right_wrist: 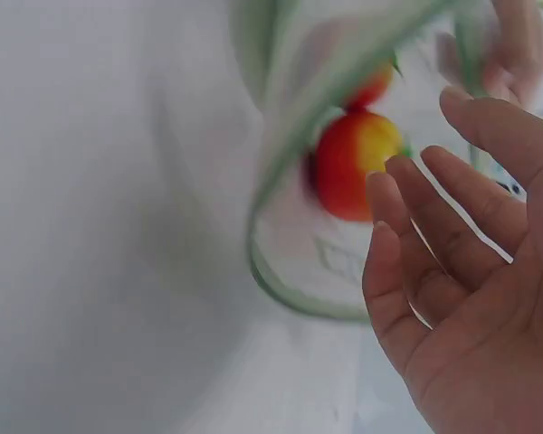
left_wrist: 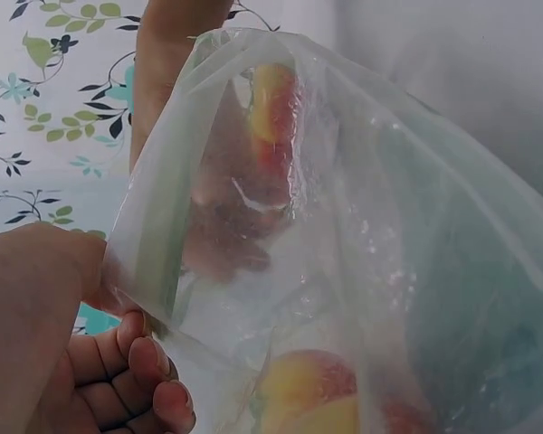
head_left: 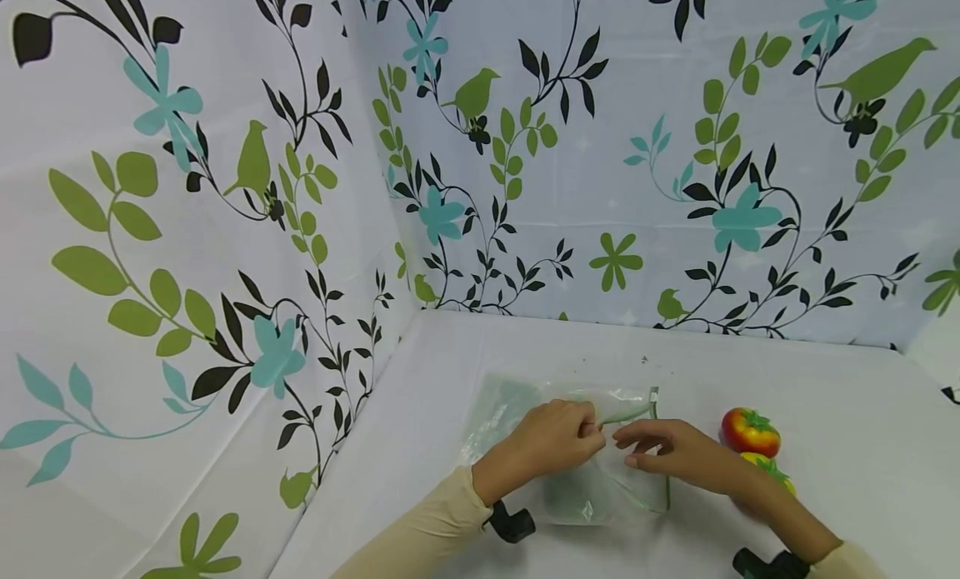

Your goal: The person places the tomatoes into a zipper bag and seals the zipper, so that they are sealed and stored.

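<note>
A clear plastic bag point(head_left: 506, 404) with a green-edged mouth point(right_wrist: 262, 276) lies on the table. My left hand point(head_left: 557, 436) pinches the bag near its mouth, fingers curled. To the right, my right hand point(head_left: 678, 454) is held close to the mouth with its fingers spread and relaxed, and nothing is in it. Tomato-like red-and-yellow fruits point(right_wrist: 351, 165) appear within the green rim in the right wrist view. A similar fruit point(left_wrist: 308, 384) shows through the plastic in the left wrist view. In the head view, my left hand covers part of the bag.
Beside my right forearm sit a red-and-yellow tomato-like fruit point(head_left: 750, 431) and a yellow one point(head_left: 770, 469), partly hidden by the arm. Cloth with leaves and birds hangs at the left and back point(head_left: 465, 229) of the white table point(head_left: 847, 446).
</note>
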### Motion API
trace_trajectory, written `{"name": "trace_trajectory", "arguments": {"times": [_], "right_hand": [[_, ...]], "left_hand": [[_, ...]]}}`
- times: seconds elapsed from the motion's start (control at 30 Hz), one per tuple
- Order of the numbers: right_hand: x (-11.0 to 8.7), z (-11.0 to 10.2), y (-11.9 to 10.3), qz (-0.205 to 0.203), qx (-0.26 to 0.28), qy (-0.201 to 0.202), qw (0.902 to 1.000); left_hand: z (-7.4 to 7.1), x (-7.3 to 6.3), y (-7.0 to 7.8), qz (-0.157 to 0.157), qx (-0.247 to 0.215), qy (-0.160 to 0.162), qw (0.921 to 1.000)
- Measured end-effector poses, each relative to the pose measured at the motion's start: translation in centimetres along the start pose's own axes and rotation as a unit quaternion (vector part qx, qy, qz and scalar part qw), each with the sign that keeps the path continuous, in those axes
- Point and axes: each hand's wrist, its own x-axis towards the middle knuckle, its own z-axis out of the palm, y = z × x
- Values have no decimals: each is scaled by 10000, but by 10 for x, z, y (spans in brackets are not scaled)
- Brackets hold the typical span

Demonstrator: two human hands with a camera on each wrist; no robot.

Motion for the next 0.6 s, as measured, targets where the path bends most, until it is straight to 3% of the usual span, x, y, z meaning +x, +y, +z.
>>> {"name": "trace_trajectory", "arguments": {"times": [0.33, 0.6], "right_hand": [[-60, -60, 6, 766, -772, 807, 9908], [-109, -82, 27, 1487, -1273, 1262, 9725]], "left_hand": [[-1, -1, 0, -5, -107, 6, 9999], [0, -1, -1, 31, -127, 56, 9999]]}}
